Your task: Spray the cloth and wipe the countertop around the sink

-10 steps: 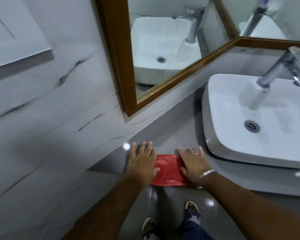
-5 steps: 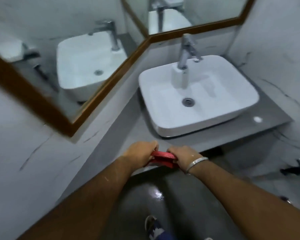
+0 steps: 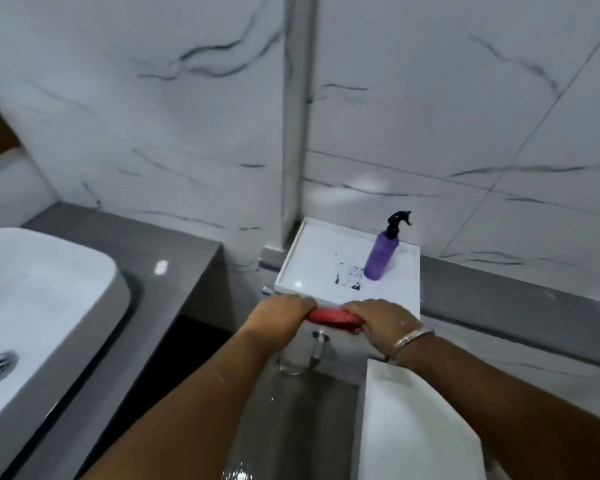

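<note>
Both hands are closed on the red cloth (image 3: 333,317), which is rolled or bunched into a short bar: the left hand (image 3: 278,315) grips its left end and the right hand (image 3: 378,318) its right end, so only the middle section shows between them. The cloth is held in the air at the front edge of a white cistern top (image 3: 312,258), well apart from the grey countertop (image 3: 146,258) at 9 o'clock and the white sink (image 3: 49,289) at 8 o'clock. The purple spray bottle (image 3: 381,254) stands upright on the cistern top at 1 o'clock from the hands, near but untouched. Judgement: the two-handed hold keeps the cloth compact and under control for carrying; spraying would call for one hand to release and take the bottle, probably the right, which is nearer. A metal bangle (image 3: 409,339) sits on the right wrist. A white toilet lid (image 3: 413,427) lies below the right forearm.
</note>
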{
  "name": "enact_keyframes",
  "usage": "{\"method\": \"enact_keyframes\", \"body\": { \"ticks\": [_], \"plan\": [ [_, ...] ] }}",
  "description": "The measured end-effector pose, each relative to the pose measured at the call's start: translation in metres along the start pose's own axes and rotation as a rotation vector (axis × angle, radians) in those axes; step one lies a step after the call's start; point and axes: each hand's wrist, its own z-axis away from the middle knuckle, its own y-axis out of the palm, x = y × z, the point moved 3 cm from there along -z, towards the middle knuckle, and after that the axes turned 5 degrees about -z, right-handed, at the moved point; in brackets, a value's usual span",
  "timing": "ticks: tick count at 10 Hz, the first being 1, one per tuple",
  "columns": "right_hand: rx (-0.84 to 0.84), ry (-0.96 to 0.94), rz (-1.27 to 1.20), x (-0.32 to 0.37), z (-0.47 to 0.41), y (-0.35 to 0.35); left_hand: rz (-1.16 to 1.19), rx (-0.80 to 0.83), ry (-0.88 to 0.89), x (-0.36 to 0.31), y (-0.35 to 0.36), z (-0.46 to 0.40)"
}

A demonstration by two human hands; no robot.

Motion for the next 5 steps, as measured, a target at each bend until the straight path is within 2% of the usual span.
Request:
{"method": "enact_keyframes", "body": {
  "ticks": [1, 2, 3, 4, 5],
  "plan": [
    [-0.121, 0.015, -0.009, -0.036, -0.025, -0.017, -0.048, -0.077, 0.030, -0.004, -0.018, -0.058],
    [0.008, 0.089, 0.035, -0.066, -0.059, 0.008, -0.098, 0.054, 0.061, 0.002, 0.002, -0.102],
    [0.254, 0.131, 0.051, -0.077, -0.069, 0.046, -0.250, 0.312, 0.066, 0.014, 0.035, -0.104],
    [0.263, 0.181, 0.024, -0.082, -0.070, 0.077, -0.243, 0.417, 0.073, 0.030, 0.059, -0.099],
    [0.159, 0.196, 0.050, -0.074, -0.067, 0.076, -0.257, 0.401, 0.090, 0.032, 0.058, -0.101]
  ]
}}
